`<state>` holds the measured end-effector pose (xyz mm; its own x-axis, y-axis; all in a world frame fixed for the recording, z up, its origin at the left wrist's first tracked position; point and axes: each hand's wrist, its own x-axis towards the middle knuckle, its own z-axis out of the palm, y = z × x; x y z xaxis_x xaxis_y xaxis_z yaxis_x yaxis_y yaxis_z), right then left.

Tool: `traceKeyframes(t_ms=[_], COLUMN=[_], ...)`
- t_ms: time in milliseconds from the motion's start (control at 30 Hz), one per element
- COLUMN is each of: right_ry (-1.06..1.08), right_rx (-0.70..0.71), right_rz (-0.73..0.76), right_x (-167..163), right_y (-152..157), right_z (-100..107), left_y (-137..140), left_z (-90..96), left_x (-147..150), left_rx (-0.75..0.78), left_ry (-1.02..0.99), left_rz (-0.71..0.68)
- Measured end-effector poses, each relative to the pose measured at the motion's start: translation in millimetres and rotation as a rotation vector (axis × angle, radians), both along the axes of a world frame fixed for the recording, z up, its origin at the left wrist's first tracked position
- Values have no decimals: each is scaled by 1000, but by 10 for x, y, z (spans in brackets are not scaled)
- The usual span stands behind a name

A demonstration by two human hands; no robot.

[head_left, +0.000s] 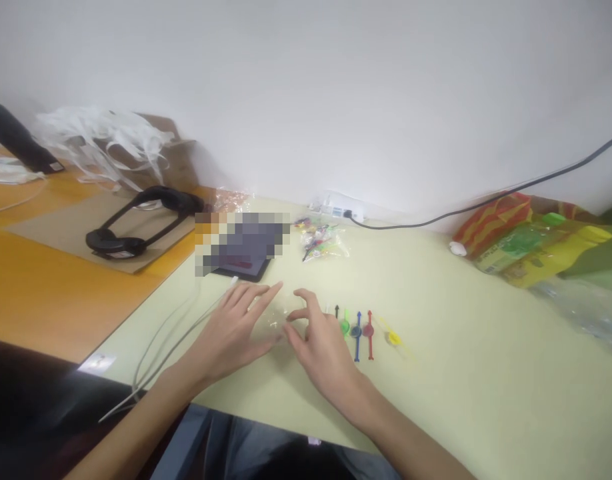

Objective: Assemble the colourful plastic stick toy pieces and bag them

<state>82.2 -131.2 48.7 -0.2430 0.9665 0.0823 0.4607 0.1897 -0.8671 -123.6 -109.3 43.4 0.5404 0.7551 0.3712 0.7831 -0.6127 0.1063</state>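
Note:
My left hand (241, 327) is over the pale table with its fingers stretched out and its thumb apart. Facing it, my right hand (323, 343) has bent, separated fingers, its thumb close to the left thumb. Between the two lies something clear and shiny, like a small plastic bag (275, 319), partly covered by the fingers; whether either hand grips it is hard to see. Just right of my right hand is a row of plastic arrow spinners: green (345, 326), blue (357, 331), red (369, 331) and yellow (394, 338). A black arrow tip (337, 310) shows behind the hand.
Behind the hands are a tablet (246, 250) with a white cable (171, 350) and a clear bag of coloured pieces (323, 241). A power strip (336, 208) sits by the wall. Black headgear (143, 223) rests on cardboard at left; colourful packaging (536, 240) is at right.

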Motion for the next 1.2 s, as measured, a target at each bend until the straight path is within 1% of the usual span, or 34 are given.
traceKeyframes(t_ms=[200,267,333,433,500,633,767,833,933,1000,1067,1133,1200], right_ry=[386,477,521,520,465,356,365,423,542,605,615,561,440], right_rx=[-254,-315,-353,-361,-351,-348,-349,-411,-559,-607,-606,-574,-462], right_rz=[-48,-43,-30,-16,1,102,167,209,275,276,267,267,198], right_x=[-16,2,19,32,32,18,8,9,13,19,47,127,269], right_y=[116,138,149,147,139,132,159,175,184,182,186,209,250], right_z=[78,107,115,98,88,75,44,45,87,130,177,224,269], left_y=[11,22,30,32,27,18,11,8,8,14,27,47,76], left_z=[-97,-124,-133,-115,-97,-93,-121,-128,-123,-120,-123,-135,-154], left_x=[-24,-37,-55,-79,-86,-73,-28,-5,10,3,-15,-44,-79], left_rx=[-1,1,-10,-37,-40,-44,-39,-35,-41,-64,-99,-152,-212], left_ry=[34,40,51,64,60,70,59,34,7,-1,-10,-25,-47], left_rz=[16,16,12,6,9,20,1,-12,-27,-30,-21,-10,-8])
